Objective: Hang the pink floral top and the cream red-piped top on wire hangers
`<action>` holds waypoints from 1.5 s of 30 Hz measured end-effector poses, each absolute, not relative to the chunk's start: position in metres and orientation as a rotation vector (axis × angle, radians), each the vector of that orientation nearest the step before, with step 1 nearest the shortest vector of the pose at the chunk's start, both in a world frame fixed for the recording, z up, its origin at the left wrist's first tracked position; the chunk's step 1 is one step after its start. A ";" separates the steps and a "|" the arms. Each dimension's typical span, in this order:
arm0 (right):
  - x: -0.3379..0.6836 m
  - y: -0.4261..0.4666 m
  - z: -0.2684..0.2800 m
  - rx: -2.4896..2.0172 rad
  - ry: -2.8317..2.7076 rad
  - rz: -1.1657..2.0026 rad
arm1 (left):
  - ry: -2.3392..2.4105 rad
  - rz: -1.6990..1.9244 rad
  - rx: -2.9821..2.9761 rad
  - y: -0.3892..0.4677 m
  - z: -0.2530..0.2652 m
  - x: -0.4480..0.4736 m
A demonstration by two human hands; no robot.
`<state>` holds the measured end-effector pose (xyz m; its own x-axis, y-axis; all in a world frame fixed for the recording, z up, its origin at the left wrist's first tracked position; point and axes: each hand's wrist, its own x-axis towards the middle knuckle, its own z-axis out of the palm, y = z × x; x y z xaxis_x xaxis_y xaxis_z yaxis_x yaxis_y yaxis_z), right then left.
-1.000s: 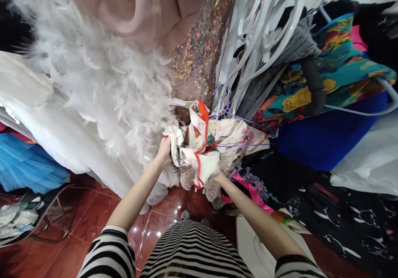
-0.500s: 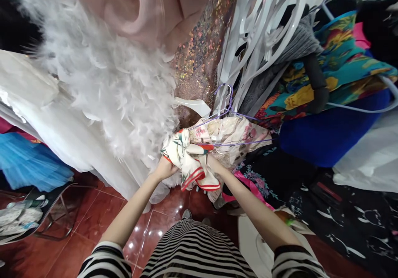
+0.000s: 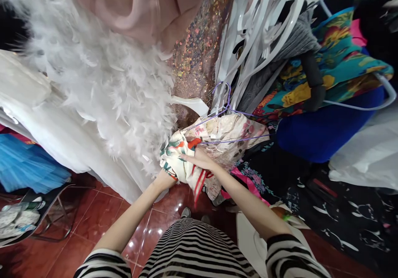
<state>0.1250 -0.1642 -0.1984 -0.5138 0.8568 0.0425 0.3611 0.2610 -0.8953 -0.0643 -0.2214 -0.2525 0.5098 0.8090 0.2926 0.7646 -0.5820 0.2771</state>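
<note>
A white garment [image 3: 183, 167] with green and orange print and red-striped edging is bunched between my hands. My left hand [image 3: 167, 180] grips it from below, its fingers hidden beneath the folds. Across the front of the cloth lies my right hand [image 3: 199, 158], with its visible fingers stretched to the left. An orange-red part of the garment sticks up just above that hand. Right behind, a purple wire hanger [image 3: 228, 103] carries a cream, pink-flowered garment [image 3: 238, 126]. The striped edging dangles below my right hand.
White feathery clothing [image 3: 124, 91] hangs at the left, beside a sequined garment [image 3: 199, 49]. White hangers [image 3: 270, 33] cluster at upper right, near a teal floral garment [image 3: 342, 66] and blue cloth [image 3: 329, 132]. A chair [image 3: 59, 211] stands lower left on red tiles [image 3: 108, 211].
My right hand has come from behind the cloth to lie over its front. The striped edging has swung into a narrower, pointed fold. My left hand still keeps the garment up.
</note>
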 end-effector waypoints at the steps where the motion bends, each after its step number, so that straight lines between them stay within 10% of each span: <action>1: 0.121 -0.165 -0.199 -1.045 -1.988 1.262 | 1.338 0.549 2.659 -0.228 -0.255 -0.064; 17: 0.145 -0.183 -0.223 -1.017 -2.348 1.071 | 0.967 0.028 2.833 -0.266 -0.245 -0.033; 34: 0.235 -0.189 -0.173 -1.189 -1.221 1.318 | 1.067 1.175 2.112 -0.221 -0.185 -0.023; 45: 0.249 -0.204 -0.134 -1.176 -0.719 1.293 | 1.327 0.954 1.911 -0.207 -0.211 -0.008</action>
